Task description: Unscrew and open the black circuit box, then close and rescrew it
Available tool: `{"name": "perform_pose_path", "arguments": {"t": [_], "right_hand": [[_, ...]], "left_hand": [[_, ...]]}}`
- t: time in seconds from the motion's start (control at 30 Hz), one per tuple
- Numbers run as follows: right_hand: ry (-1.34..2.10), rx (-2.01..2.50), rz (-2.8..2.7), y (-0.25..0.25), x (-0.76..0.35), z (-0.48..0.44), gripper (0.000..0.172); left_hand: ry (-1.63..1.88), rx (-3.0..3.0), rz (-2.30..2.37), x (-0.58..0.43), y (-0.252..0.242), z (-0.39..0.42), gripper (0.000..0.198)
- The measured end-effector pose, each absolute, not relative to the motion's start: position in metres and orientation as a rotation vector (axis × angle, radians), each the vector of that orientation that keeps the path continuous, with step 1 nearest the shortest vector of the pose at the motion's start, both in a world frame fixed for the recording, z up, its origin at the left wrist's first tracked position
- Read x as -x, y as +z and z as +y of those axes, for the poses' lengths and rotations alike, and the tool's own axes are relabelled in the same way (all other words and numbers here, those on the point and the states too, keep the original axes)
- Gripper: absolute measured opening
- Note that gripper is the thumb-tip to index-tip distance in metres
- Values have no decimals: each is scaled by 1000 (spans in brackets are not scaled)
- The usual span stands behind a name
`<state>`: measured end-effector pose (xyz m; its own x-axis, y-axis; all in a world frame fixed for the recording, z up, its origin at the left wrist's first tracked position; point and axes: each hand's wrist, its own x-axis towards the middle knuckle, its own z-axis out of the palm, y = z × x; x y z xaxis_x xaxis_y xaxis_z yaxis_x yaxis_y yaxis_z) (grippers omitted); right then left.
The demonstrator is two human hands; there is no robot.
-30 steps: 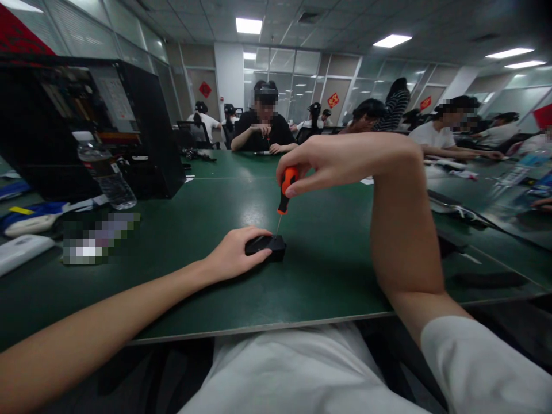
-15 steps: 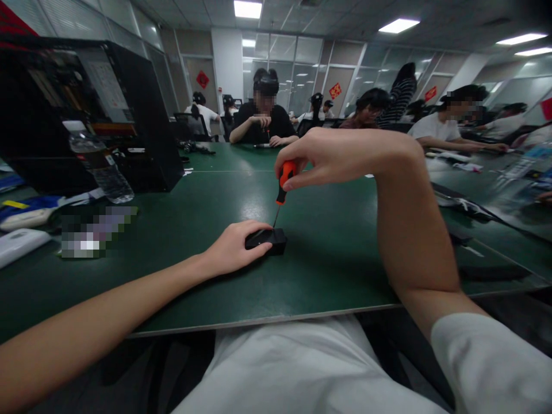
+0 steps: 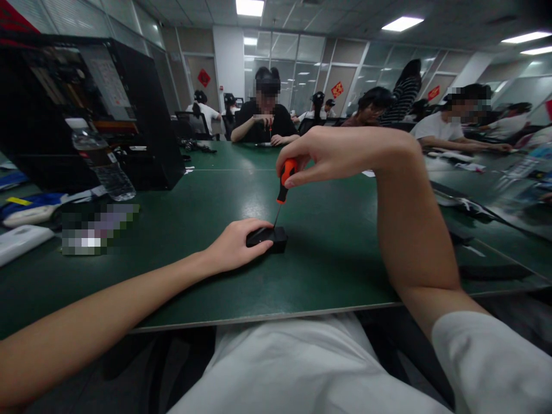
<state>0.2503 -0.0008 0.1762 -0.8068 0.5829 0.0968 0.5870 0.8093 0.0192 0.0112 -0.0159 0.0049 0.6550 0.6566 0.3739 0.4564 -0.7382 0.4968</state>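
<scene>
A small black box-shaped block (image 3: 279, 240) lies on the green table in front of me. My left hand (image 3: 235, 244) grips it from the left, thumb on the near side and fingers on the far side. Above it, my right hand (image 3: 308, 158) is closed around the orange and black handle of a screwdriver (image 3: 288, 171). The thin shaft slants down and its tip meets the top of the block, between my left thumb and fingers. Whether a screw sits under the tip is too small to tell.
A black computer case (image 3: 142, 115) stands on the left of the green table (image 3: 207, 299), with a plastic water bottle (image 3: 101, 158) before it. A white object (image 3: 23, 241) lies at far left. Across the table sits a person in black (image 3: 263, 115); cables (image 3: 470, 207) lie at right.
The view has shifted very slightly. Both hands, the screwdriver and the black block keep nearly the same positions.
</scene>
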Motion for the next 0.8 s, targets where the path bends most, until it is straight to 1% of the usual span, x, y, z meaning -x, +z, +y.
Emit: {"name": "perform_pose_path", "arguments": {"t": [0.13, 0.33, 0.53, 0.7, 0.8], "right_hand": [[-60, 938, -2912, 177, -251, 0, 38], [-30, 984, -2919, 177, -248, -1, 34], [147, 1012, -2959, 176, -248, -6, 27], [136, 1010, -2996, 174, -248, -6, 22], [185, 1030, -2993, 171, -247, -1, 29]], "left_hand": [[775, -2520, 869, -11, 5, -15, 34], [765, -2512, 871, -11, 4, -15, 36], [768, -2515, 881, -12, 4, -15, 36], [768, -2514, 895, -12, 4, -14, 36], [770, -2511, 892, -12, 4, -15, 37]]}}
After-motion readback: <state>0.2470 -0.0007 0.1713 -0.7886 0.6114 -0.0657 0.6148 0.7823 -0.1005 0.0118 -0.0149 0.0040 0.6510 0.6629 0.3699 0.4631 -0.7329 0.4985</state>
